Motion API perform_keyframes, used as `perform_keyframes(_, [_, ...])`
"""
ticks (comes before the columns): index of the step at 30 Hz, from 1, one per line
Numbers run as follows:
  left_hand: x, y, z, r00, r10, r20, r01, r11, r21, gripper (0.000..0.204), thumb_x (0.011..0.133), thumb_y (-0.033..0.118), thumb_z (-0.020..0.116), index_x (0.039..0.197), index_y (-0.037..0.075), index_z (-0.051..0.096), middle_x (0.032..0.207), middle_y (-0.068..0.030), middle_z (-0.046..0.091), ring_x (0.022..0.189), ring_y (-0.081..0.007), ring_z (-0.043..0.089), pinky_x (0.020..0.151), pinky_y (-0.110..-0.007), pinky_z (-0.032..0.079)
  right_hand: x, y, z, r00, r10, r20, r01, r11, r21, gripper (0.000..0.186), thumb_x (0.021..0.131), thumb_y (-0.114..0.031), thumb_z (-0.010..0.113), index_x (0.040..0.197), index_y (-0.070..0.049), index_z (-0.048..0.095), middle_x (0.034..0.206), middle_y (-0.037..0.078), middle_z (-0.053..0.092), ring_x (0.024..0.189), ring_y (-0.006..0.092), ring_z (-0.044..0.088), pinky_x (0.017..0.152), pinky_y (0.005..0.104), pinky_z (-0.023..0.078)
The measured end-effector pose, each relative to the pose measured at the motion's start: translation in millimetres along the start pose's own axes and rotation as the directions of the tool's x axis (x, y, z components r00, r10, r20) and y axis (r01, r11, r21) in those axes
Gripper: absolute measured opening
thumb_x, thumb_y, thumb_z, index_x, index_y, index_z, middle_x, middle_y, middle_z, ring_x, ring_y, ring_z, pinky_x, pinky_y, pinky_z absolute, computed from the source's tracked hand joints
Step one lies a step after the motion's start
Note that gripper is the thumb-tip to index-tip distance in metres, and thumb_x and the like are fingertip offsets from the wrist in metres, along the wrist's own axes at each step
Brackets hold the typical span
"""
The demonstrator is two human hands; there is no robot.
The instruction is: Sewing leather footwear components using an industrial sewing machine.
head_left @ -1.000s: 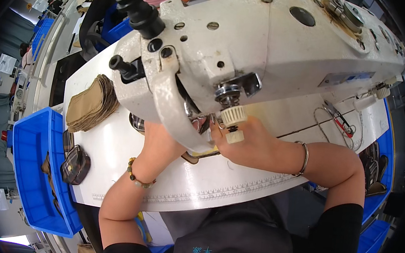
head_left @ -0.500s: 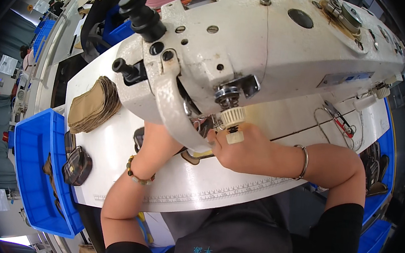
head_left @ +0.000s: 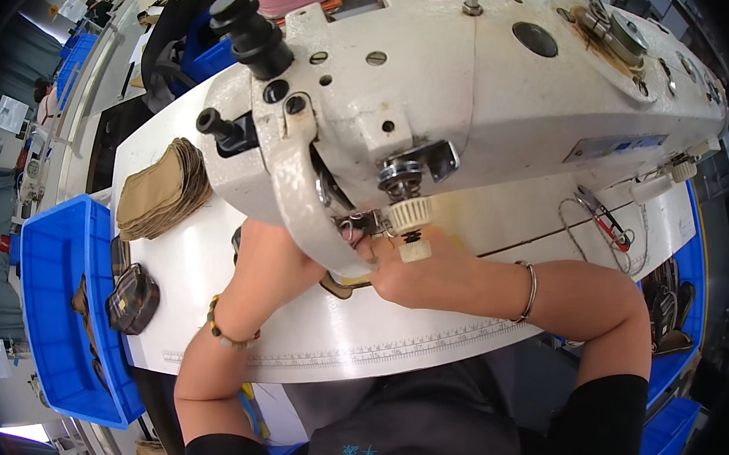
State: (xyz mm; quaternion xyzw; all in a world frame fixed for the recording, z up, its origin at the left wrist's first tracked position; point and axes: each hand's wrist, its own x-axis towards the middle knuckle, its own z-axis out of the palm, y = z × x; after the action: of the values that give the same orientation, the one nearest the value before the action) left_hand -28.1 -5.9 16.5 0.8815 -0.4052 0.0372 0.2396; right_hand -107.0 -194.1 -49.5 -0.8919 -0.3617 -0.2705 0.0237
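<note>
A white sewing machine [head_left: 501, 83] stands over the work, and its head hides part of both hands. My left hand [head_left: 278, 263] lies at the left of the needle area, its fingers hidden behind the machine's curved lever. On the other side, my right hand [head_left: 426, 269] has its fingers curled and drawn together close beside the presser foot, partly behind a cream tension knob [head_left: 411, 216]. Between the hands, the edge of a small brown fabric piece [head_left: 335, 287] with a dark border shows on the table. What the right fingertips grip is hidden.
Stacked tan fabric pieces [head_left: 157, 190] lie at the left of the white table [head_left: 318, 346]. A dark checked pouch [head_left: 133, 300] sits beside a blue bin [head_left: 60, 286]. Red-handled thread snips [head_left: 614, 230] lie at the right, near another blue bin [head_left: 671, 415] edge.
My left hand and wrist have shifted left and slightly toward me. The right hand stays near the presser foot. The whole view has moved slightly.
</note>
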Motion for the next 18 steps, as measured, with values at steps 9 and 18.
perform_keyframes(9, [-13, -20, 4, 0.973, 0.217, 0.081, -0.232, 0.927, 0.295, 0.040, 0.062, -0.002, 0.069, 0.098, 0.015, 0.077, 0.091, -0.0063, 0.073, 0.074, -0.0259, 0.070, 0.061, -0.036, 0.054, 2, 4, -3, 0.999, 0.027, -0.036, -0.023, 0.994, 0.104, 0.030, 0.064, -0.010, 0.067, 0.089, 0.007, 0.068, 0.056, 0.007, 0.058, 0.051, 0.0205, 0.061, 0.043, 0.0339, 0.045])
perform_keyframes(18, [-11, -25, 11, 0.906, 0.417, 0.073, -0.423, 0.885, 0.197, 0.027, 0.070, 0.008, 0.073, 0.096, 0.017, 0.077, 0.091, 0.0012, 0.067, 0.072, -0.0211, 0.067, 0.056, -0.035, 0.052, 3, -2, -16, 0.989, 0.128, 0.075, -0.142, 0.958, 0.249, 0.023, 0.062, -0.010, 0.067, 0.080, 0.004, 0.066, 0.060, 0.010, 0.060, 0.052, 0.0216, 0.062, 0.045, 0.0336, 0.048])
